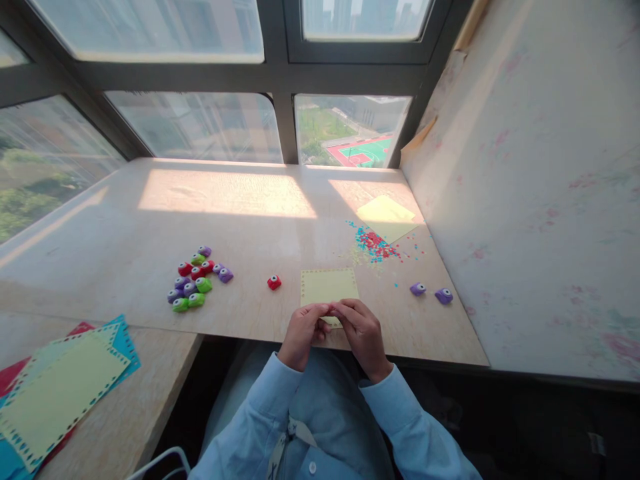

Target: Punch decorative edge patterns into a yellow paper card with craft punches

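A small yellow paper sheet [329,287] with punched edges lies on the wooden tabletop [235,220] right in front of me. My left hand [302,333] and my right hand [363,331] meet at its near edge, fingers pinched on that edge. What sits between the fingertips besides the paper is hidden. A single red punch [274,282] rests just left of the sheet.
A cluster of small purple, green and red punches [196,280] lies at the left. Two purple punches [430,292] sit at the right, near red and blue paper confetti [376,244] and another yellow sheet [387,217]. Stacked punched sheets [55,390] lie at lower left. A wall stands to the right.
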Motion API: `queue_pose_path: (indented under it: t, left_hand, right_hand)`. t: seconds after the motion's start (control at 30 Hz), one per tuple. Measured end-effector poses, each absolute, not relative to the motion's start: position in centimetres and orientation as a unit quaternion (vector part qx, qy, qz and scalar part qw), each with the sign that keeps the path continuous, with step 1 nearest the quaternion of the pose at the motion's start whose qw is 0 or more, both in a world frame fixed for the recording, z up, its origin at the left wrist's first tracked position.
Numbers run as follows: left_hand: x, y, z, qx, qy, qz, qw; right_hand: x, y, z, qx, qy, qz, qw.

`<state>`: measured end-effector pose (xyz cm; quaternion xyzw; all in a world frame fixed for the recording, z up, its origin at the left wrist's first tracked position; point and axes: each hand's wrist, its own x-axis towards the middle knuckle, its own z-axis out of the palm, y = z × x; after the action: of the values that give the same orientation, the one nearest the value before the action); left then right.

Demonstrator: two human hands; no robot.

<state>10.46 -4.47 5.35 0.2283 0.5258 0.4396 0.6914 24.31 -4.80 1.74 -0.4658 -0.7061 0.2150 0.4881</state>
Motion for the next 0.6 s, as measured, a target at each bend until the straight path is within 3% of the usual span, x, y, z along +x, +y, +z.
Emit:
queue_pose_path:
  t: [0.23,0.6]
  left_hand:
    - [10.6,-4.5,6.6,0.154,0.494,0.434,0.738]
    - [10.8,-4.1,6.9,0.178,0.507,0.436,0.722]
  right_hand:
    - [25.1,-4.4,1.6,-0.456,-0.729,0.201,0.47]
    - [25.2,-3.6,2.3,-0.449,-0.686,0.236,0.522]
